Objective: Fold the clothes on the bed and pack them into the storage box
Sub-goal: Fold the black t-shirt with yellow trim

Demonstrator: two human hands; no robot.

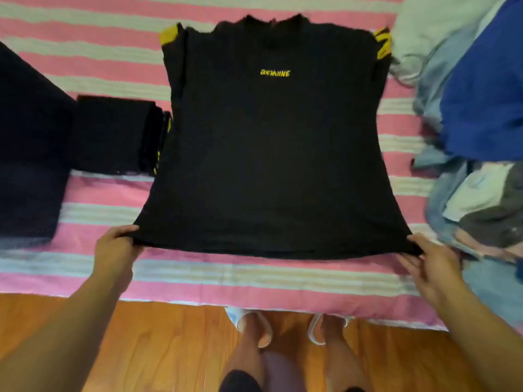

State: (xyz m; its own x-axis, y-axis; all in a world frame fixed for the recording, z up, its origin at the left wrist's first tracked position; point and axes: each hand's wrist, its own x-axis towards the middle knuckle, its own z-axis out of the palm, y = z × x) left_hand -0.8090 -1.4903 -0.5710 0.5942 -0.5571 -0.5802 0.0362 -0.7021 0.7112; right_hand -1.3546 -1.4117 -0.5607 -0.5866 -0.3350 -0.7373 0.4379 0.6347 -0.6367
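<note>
A: What is found at the far left of the bed (93, 60)?

B: A dark garment (28, 142) is laid flat at the left edge. Just beside it, a folded black stack (113, 134) is placed, touching the left side of the black T-shirt (271, 154).

A: How is the left hand (114, 247) positioned?

B: The near left corner of the T-shirt hem is pinched by it. The thumb lies on top of the cloth, and the remaining fingers are curled beneath the hem.

A: Where is the T-shirt located?

B: It is spread front-up at the middle of the pink-and-white striped bed, collar at the far side, hem at the near edge. Yellow lettering is seen on the chest, and yellow bands are seen on both sleeves.

A: And the right hand (433, 267)?

B: The near right hem corner is pinched by its fingers, thumb above.

A: What is seen at the far right?

B: An unfolded pile of clothes (469, 108) is heaped there, with blue, pale and grey pieces. Below the bed, a wooden floor (169, 335) and two feet in white slippers (254, 326) are seen.
</note>
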